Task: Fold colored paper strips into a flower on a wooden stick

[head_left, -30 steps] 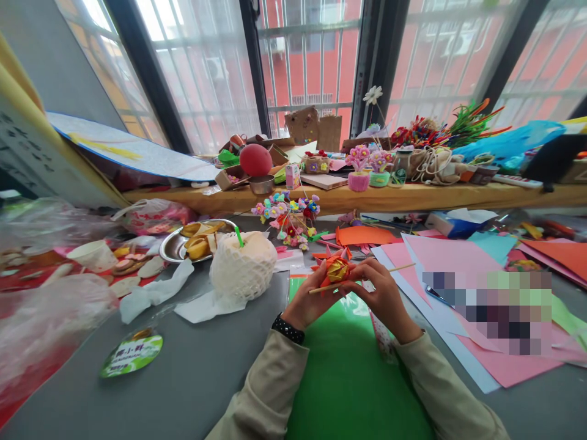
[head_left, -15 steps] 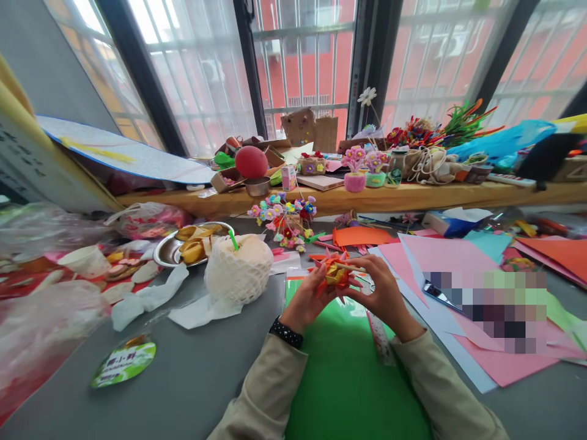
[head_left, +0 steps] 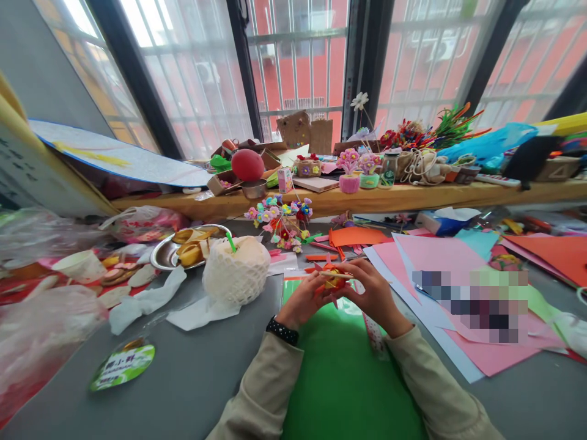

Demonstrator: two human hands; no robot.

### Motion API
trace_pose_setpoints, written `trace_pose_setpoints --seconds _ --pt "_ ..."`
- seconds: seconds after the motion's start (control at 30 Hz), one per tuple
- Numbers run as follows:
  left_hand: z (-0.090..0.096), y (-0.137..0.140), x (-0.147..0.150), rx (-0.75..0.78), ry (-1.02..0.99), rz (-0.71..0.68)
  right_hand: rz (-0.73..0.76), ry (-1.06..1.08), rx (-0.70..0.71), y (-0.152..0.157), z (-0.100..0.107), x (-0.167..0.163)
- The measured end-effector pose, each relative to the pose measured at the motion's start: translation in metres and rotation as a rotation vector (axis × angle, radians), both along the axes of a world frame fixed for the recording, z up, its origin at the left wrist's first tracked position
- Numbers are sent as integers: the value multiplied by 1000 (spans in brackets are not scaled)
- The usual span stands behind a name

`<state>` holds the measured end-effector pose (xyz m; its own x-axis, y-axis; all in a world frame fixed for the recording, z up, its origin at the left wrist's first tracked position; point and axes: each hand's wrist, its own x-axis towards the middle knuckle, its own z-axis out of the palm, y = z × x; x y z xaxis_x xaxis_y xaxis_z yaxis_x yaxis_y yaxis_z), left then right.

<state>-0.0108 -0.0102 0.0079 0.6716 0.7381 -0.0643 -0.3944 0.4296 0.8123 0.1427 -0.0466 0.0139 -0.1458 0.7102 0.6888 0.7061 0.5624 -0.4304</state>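
Note:
Over the upper end of a green mat (head_left: 348, 379), my hands meet around a small folded-paper flower (head_left: 333, 282) in orange, gold and pink with pointed petals. My left hand (head_left: 302, 302) is closed around its left side and underside. With thumb and fingers pinched, my right hand (head_left: 371, 293) grips a thin pale stick (head_left: 338, 275), which lies across the top of the flower. Fingers cover much of the flower, and the stick's right end is hidden in my right hand. A patterned ruler-like strip (head_left: 375, 335) lies on the mat below my right wrist.
Left of the mat stand a coconut (head_left: 236, 269) in white netting with a green straw and a metal bowl (head_left: 160, 253) of peels. Pink and white paper sheets (head_left: 431, 256) spread out at right. Pipe-cleaner flowers (head_left: 279, 220) stand before the crowded wooden sill (head_left: 302, 205).
The view has shifted slightly, so most things sit a little further left. My right fingers have closed in over the paper flower, which shows less now, and the stick lies flatter across it.

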Motion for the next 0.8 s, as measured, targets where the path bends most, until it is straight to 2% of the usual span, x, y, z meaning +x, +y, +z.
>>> trace_pose_setpoints --seconds 0.23,0.33,0.43,0.57,0.7,0.8 --pt "6 -3 0 29 -1 -42 6 16 8 -1 2 0" --pt "8 -4 -1 41 41 -47 24 21 -30 -2 4 1" --pt "4 -3 -1 60 54 -61 45 -17 -92 -1 4 3" --pt "-2 -1 1 88 28 -79 62 -9 -91 0 2 5" --pt "-1 2 0 175 112 37 6 -36 -82 1 1 4" --pt "5 3 -3 343 179 196 -78 -82 -44 3 -1 6"
